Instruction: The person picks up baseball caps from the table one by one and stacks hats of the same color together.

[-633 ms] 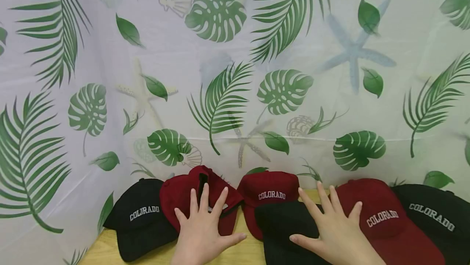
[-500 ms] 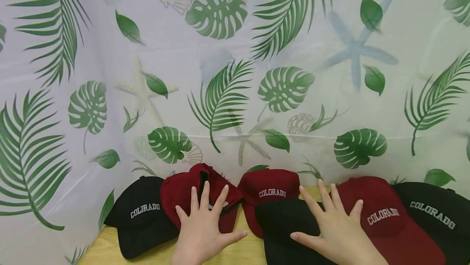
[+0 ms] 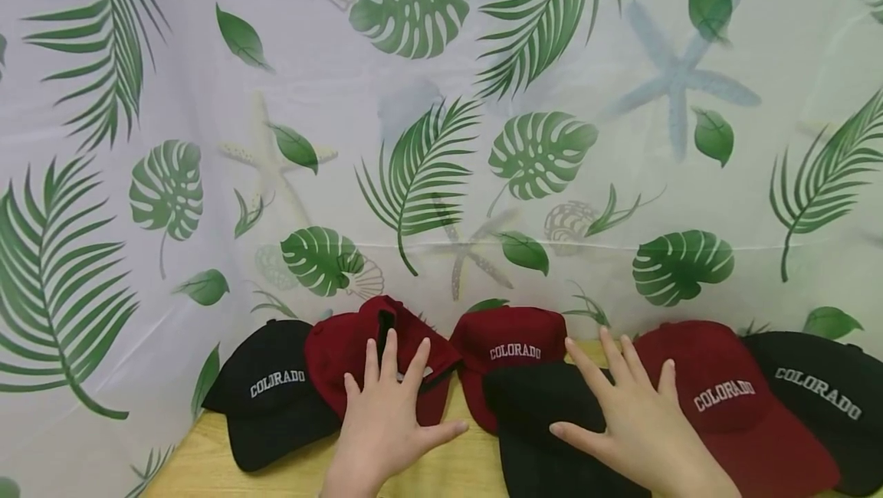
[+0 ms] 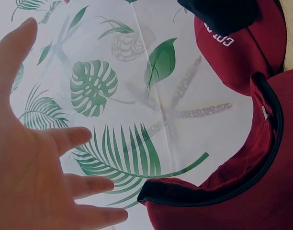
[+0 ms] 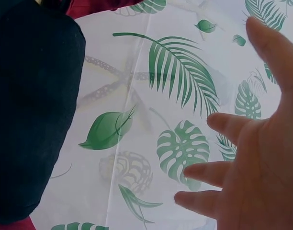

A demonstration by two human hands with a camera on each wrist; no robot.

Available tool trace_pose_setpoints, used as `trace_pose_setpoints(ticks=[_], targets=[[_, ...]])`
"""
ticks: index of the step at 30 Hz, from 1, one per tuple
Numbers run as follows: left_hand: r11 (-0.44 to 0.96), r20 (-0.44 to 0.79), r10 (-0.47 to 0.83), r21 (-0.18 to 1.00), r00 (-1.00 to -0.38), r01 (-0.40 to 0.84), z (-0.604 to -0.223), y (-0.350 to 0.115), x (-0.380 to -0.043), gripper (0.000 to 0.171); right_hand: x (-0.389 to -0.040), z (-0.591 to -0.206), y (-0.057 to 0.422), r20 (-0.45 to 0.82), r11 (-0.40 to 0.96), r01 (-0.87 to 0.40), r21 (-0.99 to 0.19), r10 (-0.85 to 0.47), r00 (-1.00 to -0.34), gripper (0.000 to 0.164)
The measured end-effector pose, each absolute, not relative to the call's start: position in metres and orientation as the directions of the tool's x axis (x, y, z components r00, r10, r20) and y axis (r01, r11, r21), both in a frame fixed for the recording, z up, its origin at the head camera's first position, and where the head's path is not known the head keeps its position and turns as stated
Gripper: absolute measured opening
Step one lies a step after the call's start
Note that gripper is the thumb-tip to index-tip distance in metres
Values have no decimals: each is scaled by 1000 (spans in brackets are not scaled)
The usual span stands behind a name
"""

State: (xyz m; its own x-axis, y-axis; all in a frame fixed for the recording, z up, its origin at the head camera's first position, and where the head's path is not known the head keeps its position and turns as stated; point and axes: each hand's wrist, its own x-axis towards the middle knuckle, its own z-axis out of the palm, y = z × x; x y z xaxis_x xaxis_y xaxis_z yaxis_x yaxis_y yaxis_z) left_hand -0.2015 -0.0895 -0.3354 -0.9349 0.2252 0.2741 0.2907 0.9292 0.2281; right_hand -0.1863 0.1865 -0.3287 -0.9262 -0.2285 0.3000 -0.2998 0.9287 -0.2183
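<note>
My left hand (image 3: pixel 386 421) is held up with its fingers spread, overlapping a turned red cap (image 3: pixel 338 360) in the head view. That cap shows its dark-edged back opening in the left wrist view, just beyond the fingertips. Equally spread, my right hand (image 3: pixel 638 425) overlaps a plain-looking black cap (image 3: pixel 541 421) and the edge of a red "COLORADO" cap (image 3: pixel 724 383). Neither hand holds anything. The black cap (image 5: pixel 31 110) fills the left side of the right wrist view. Behind it another red "COLORADO" cap (image 3: pixel 510 325) is partly covered.
A black "COLORADO" cap (image 3: pixel 276 406) sits at the left end of the row, another black cap (image 3: pixel 828 383) at the right end. All rest on a yellow wooden table (image 3: pixel 193 460). A white leaf-printed sheet (image 3: pixel 428 84) hangs close behind them.
The caps and sheet sit slightly higher in the head view, as the view has tipped down a little. Both hands keep the same spread pose.
</note>
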Motion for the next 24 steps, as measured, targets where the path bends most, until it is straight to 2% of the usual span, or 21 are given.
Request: trace_pose_setpoints(ticks=[7, 15, 24], targets=[[918, 326, 252, 218, -911, 332, -333, -87, -201, 87, -182, -326, 185, 385, 924, -335, -184, -245, -890, 82], [915, 389, 296, 148, -872, 376, -333, -84, -199, 65, -180, -322, 181, 483, 920, -375, -113, -279, -830, 56], [908, 456, 355, 41, -816, 418, -334, -83, -199, 53, -178, -320, 178, 478, 922, -366, -128, -266, -837, 49]])
